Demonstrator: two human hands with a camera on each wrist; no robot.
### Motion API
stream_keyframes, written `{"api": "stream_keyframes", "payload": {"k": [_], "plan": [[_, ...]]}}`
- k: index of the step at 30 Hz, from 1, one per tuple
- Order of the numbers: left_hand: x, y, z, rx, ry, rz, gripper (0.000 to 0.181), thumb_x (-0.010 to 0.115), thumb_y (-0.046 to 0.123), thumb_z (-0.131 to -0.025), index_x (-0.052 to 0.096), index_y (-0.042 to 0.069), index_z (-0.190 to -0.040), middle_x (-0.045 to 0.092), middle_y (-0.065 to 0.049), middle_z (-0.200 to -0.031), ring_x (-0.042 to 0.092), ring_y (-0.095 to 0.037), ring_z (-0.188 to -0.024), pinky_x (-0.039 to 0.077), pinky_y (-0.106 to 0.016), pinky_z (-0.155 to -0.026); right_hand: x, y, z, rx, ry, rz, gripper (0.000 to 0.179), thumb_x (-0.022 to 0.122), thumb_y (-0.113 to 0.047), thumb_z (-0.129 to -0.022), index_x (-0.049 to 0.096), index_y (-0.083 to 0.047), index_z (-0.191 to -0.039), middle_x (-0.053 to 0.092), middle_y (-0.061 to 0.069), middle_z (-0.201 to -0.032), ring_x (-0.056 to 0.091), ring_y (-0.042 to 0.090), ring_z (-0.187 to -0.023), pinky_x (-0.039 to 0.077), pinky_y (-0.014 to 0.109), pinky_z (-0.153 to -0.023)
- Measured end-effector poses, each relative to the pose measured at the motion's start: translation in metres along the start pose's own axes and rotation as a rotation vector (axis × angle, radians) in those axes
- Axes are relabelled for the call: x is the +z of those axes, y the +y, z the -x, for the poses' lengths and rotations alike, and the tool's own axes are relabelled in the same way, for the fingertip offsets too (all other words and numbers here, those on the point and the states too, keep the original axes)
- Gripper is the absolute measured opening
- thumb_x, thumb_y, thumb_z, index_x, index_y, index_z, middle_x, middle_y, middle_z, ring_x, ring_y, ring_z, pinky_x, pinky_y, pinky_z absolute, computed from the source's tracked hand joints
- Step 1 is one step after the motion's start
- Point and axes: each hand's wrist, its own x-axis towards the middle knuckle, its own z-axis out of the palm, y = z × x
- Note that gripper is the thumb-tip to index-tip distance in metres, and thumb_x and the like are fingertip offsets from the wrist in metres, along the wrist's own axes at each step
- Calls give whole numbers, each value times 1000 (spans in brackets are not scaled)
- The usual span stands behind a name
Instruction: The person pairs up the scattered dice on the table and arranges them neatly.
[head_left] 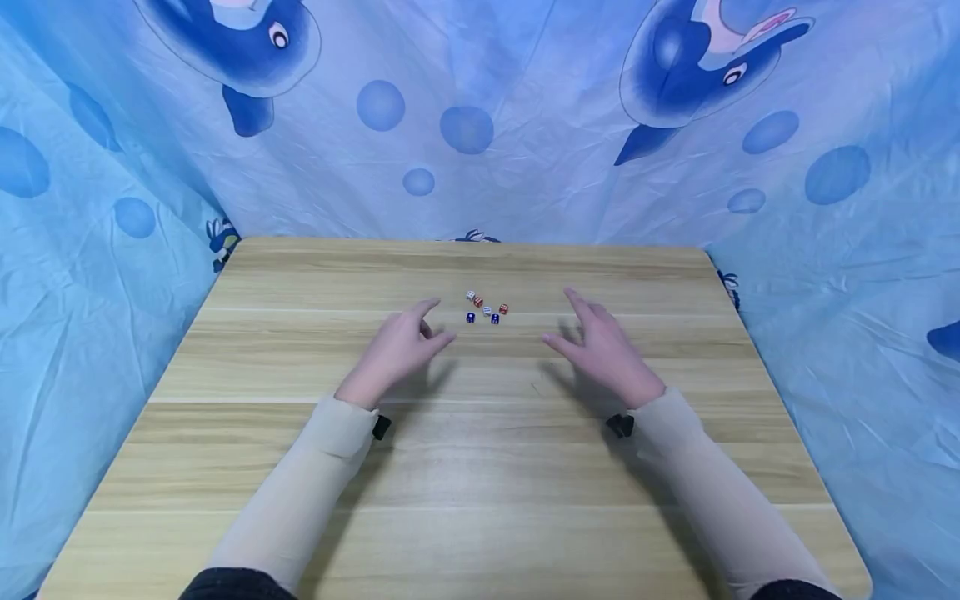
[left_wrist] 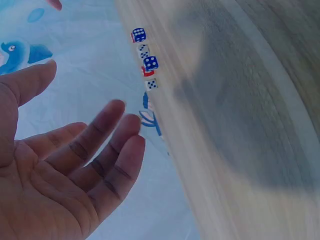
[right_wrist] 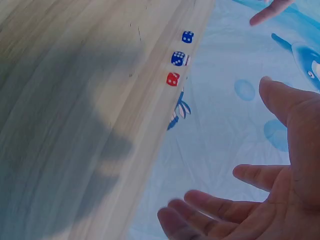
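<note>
From the near side of the wooden table (head_left: 487, 475), the light-sleeved left forearm (head_left: 288, 492) and right forearm (head_left: 738, 504) slant inward. Raised above the table's far half, the left hand (head_left: 397, 344) and right hand (head_left: 606, 348) face each other, thumbs wide of loosely extended fingers, both grips wide and empty. Six dice (head_left: 487, 311), two each blue, white and red, lie clustered near the middle of the table's far edge.

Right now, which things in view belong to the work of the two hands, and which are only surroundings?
Likely in the job:
blue dice, two
red dice, two
white dice, two
left hand and right hand, both empty

Only surroundings:
table, under the dice
blue sheet, behind
black wrist pieces
</note>
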Motion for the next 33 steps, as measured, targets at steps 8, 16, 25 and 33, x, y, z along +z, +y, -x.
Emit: {"api": "stream_keyframes", "payload": {"k": [8,16,25,33], "plan": [[12,-5,-21,-7,-62,80,67,73,29,-96,44,3,-151,66,-6,-74,64,-22,-63,54,-38,-67,11,-2,-11,-17,-33,-165,93,61,-68,-91,25,-19,-162,53,23,-142,55,35,-124,46,53,-100],[22,-11,-33,-74,-110,140,62,72,24,-97,45,2,-150,68,-18,-80,66,-28,-62,53,-38,-60,30,-5,-14,-18,-13,-230,69,72,-42,-95,48,-10,-151,68,14,-113,65,23,-99,53,44,-88],[25,-14,-54,-110,-98,184,51,75,20,-95,58,3,-140,70,-15,-83,67,-33,-67,55,-39,-58,35,-11,-20,-39,-12,-236,62,73,-37,-95,54,-7,-147,69,6,-102,65,19,-91,54,40,-82],[28,-9,-66,-139,-91,155,43,78,15,-91,67,3,-131,72,-12,-89,68,-28,-70,55,-36,-60,37,-17,-21,-20,-47,-234,61,74,-35,-95,54,-7,-147,69,5,-97,64,19,-87,54,37,-73]]}}
